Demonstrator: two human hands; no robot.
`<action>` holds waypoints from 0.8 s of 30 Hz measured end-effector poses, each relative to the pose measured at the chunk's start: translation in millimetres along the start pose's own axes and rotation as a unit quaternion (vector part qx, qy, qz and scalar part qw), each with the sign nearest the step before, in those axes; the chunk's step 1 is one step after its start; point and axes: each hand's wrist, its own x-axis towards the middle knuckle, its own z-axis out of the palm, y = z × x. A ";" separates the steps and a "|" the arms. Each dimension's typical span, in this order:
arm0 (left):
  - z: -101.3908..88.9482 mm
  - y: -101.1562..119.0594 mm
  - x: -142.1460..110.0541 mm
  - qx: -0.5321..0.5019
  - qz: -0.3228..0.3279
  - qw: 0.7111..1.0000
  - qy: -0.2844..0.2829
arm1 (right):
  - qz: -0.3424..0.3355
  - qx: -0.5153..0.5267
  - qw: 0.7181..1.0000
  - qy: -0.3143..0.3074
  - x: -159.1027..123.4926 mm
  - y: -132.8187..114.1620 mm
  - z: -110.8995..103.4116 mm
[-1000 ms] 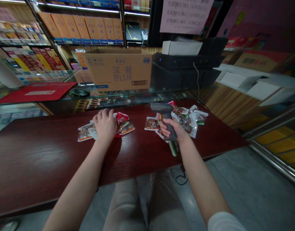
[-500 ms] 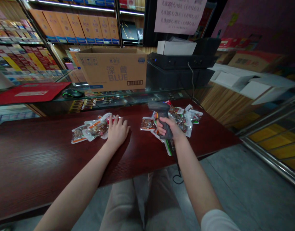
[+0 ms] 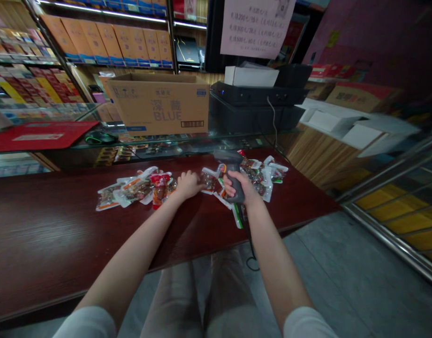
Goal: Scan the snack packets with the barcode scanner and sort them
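My right hand (image 3: 239,186) is wrapped around the grip of a dark barcode scanner (image 3: 230,162), its head pointing left above a pile of snack packets (image 3: 267,174). Its cable hangs down past the table's front edge. My left hand (image 3: 189,184) is closed at the left edge of a clear-fronted snack packet (image 3: 209,180), which sits slightly tilted; the fingertips are partly hidden. To the left of that hand is a second group of packets (image 3: 131,189), with a red packet (image 3: 160,188) on its right side.
The dark red table (image 3: 54,230) spans the front. Behind it, a glass counter holds a cardboard box (image 3: 162,105), a computer mouse (image 3: 100,137), a red folder (image 3: 43,135) and black machines (image 3: 254,110). A metal rail (image 3: 391,244) stands at the right.
My left hand has moved right, from the left group to the packet by the scanner, uncovering the red packet. My right hand still holds the scanner. The view has shifted slightly.
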 end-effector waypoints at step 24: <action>-46.0 -84.6 -41.1 -0.479 -0.013 0.873 0.096 | 0.131 -0.118 0.980 -0.087 -6.6 10.9 19.0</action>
